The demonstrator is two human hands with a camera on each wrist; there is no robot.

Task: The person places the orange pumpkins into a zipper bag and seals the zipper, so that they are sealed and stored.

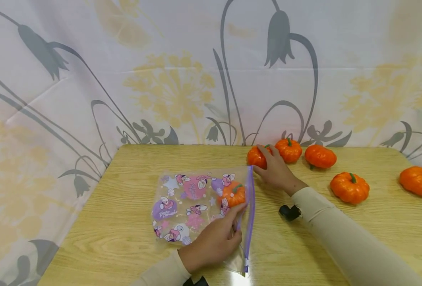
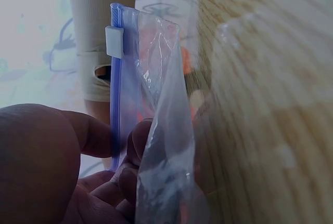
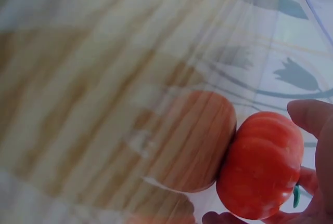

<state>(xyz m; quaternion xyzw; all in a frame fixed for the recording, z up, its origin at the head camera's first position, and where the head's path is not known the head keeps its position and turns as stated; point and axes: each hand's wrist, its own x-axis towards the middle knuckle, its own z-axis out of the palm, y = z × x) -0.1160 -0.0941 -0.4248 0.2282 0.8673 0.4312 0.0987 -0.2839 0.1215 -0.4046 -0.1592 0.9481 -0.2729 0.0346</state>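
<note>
A clear zip bag [image 1: 182, 222] printed with pink and purple cartoon figures lies on the table, its purple zip edge [image 1: 251, 222] facing right. One small orange pumpkin [image 1: 232, 194] shows through the film, inside the bag near the mouth. My left hand [image 1: 216, 240] pinches the bag by its mouth; the left wrist view shows the white zip slider [image 2: 114, 42] and the film parted there. Beyond the bag's upper corner, my right hand [image 1: 277, 169] has its fingers curled round another orange pumpkin [image 3: 260, 167], which still touches the tabletop.
To the right of my right hand are more orange pumpkins: one [image 1: 289, 151] at the back edge, one [image 1: 320, 156] beside it, one [image 1: 349, 188] closer, and one [image 1: 420, 182] at far right. A flower-patterned cloth [image 1: 182, 79] hangs behind the wooden table [image 1: 121, 198].
</note>
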